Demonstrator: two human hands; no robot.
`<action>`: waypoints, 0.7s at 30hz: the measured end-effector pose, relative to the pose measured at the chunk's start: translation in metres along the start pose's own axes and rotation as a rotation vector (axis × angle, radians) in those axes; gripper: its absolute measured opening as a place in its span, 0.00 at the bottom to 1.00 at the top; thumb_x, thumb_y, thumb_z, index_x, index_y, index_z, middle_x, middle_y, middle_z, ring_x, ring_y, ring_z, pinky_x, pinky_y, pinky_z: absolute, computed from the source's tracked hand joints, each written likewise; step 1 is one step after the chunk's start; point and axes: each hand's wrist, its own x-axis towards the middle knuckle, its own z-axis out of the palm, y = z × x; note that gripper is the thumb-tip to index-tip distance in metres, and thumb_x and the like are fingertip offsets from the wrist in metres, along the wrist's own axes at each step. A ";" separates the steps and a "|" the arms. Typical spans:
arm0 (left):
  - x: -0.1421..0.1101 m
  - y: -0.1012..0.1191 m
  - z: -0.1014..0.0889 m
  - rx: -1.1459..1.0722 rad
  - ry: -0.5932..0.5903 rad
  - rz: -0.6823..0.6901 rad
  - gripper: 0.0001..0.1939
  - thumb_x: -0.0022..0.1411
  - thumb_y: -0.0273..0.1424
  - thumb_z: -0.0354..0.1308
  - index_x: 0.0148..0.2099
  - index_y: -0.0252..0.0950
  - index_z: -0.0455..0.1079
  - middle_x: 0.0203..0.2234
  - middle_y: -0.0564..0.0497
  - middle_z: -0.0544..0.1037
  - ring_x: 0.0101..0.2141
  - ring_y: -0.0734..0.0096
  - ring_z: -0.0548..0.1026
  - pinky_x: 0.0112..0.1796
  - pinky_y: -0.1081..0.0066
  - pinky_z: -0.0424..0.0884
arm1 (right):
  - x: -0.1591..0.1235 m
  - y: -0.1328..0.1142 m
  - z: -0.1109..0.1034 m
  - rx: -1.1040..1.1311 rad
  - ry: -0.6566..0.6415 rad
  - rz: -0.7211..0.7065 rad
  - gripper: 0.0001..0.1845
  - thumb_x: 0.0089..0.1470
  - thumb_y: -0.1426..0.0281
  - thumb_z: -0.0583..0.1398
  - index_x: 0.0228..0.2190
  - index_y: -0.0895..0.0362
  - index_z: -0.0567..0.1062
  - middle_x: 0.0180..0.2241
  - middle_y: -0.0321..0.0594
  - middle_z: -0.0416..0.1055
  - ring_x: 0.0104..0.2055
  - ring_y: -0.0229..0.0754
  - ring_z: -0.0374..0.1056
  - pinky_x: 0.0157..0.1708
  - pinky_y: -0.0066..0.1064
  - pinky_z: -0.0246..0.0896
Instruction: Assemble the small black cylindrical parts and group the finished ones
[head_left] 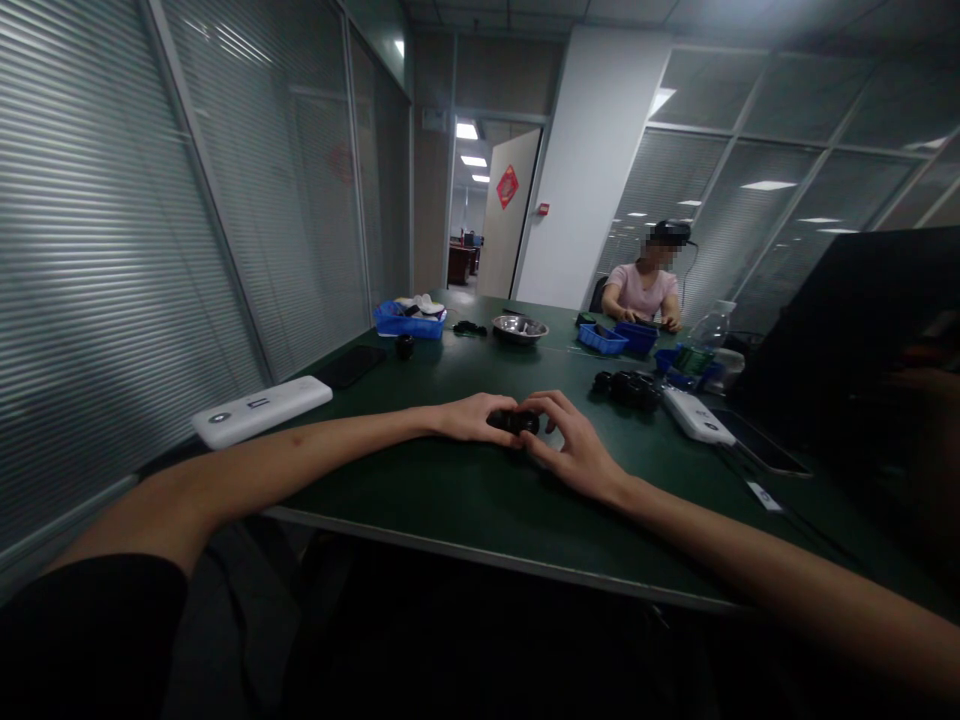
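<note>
Low over the green table [450, 490], both hands meet at a small black cylindrical part [504, 420]. My left hand [471, 416] grips its left side, with the thumb and fingers closed round it. The fingers of my right hand [574, 450] curl about the round right end, thumb below and forefinger above. What exactly the part is cannot be made out, since fingers cover much of it. Beneath the right palm shows a pale, shiny patch that I cannot identify. Several similar black round parts [628, 389] lie in a cluster to the right of my hands.
On the left lie a white device [262, 411], a black phone-like slab [351, 366] and a black round piece [405, 346]. Farther back are a blue basket [409, 324], a metal bowl [520, 330] and blue trays [602, 341]. A bottle [709, 335] stands right; a person [643, 290] sits opposite.
</note>
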 end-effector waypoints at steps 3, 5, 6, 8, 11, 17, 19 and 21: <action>0.000 0.000 0.000 -0.003 -0.007 0.004 0.27 0.61 0.47 0.65 0.55 0.34 0.71 0.46 0.46 0.75 0.46 0.60 0.73 0.45 0.66 0.66 | 0.000 0.000 0.000 -0.015 -0.008 0.016 0.14 0.63 0.66 0.61 0.50 0.51 0.73 0.48 0.44 0.69 0.48 0.48 0.69 0.47 0.42 0.69; 0.000 -0.001 0.000 0.001 -0.003 0.013 0.26 0.61 0.48 0.65 0.53 0.34 0.72 0.45 0.46 0.75 0.45 0.61 0.73 0.44 0.66 0.66 | 0.000 0.001 0.000 0.003 -0.027 -0.009 0.15 0.63 0.69 0.60 0.51 0.51 0.72 0.49 0.44 0.69 0.49 0.48 0.69 0.48 0.42 0.68; 0.000 -0.002 0.000 0.002 -0.001 0.017 0.26 0.61 0.48 0.64 0.53 0.34 0.72 0.44 0.46 0.75 0.45 0.61 0.73 0.44 0.66 0.66 | 0.000 0.001 0.000 0.009 -0.032 -0.022 0.15 0.63 0.70 0.60 0.51 0.51 0.72 0.50 0.45 0.69 0.50 0.48 0.69 0.49 0.43 0.68; 0.001 -0.003 0.000 0.003 0.000 0.016 0.27 0.61 0.49 0.64 0.53 0.34 0.72 0.45 0.46 0.75 0.45 0.61 0.73 0.45 0.66 0.66 | 0.000 0.001 0.001 0.007 -0.024 -0.021 0.16 0.63 0.69 0.60 0.52 0.51 0.71 0.52 0.45 0.68 0.51 0.49 0.68 0.49 0.44 0.68; 0.001 -0.004 0.000 0.012 -0.002 -0.008 0.28 0.61 0.49 0.64 0.55 0.34 0.71 0.47 0.46 0.75 0.47 0.60 0.73 0.46 0.66 0.66 | 0.000 0.002 0.001 -0.023 -0.006 0.026 0.16 0.62 0.64 0.62 0.51 0.51 0.72 0.49 0.45 0.68 0.49 0.49 0.69 0.47 0.43 0.69; 0.000 -0.004 0.001 -0.010 -0.001 0.007 0.27 0.61 0.49 0.64 0.53 0.34 0.71 0.45 0.47 0.75 0.46 0.61 0.73 0.45 0.66 0.66 | 0.000 0.000 0.001 0.013 -0.041 -0.017 0.16 0.62 0.70 0.59 0.52 0.51 0.71 0.49 0.44 0.70 0.48 0.48 0.69 0.46 0.41 0.69; 0.000 -0.004 0.001 -0.008 -0.001 0.009 0.27 0.61 0.49 0.64 0.54 0.35 0.71 0.46 0.46 0.75 0.47 0.60 0.73 0.46 0.65 0.66 | 0.000 -0.001 0.000 0.016 -0.027 -0.024 0.17 0.62 0.70 0.59 0.52 0.51 0.71 0.51 0.45 0.70 0.50 0.49 0.69 0.47 0.42 0.69; 0.000 -0.003 0.000 -0.003 -0.009 0.002 0.28 0.62 0.48 0.64 0.56 0.35 0.71 0.47 0.46 0.75 0.47 0.60 0.73 0.47 0.65 0.66 | 0.000 -0.002 0.000 -0.005 -0.009 0.000 0.16 0.63 0.67 0.60 0.52 0.52 0.71 0.51 0.46 0.69 0.49 0.49 0.69 0.46 0.41 0.69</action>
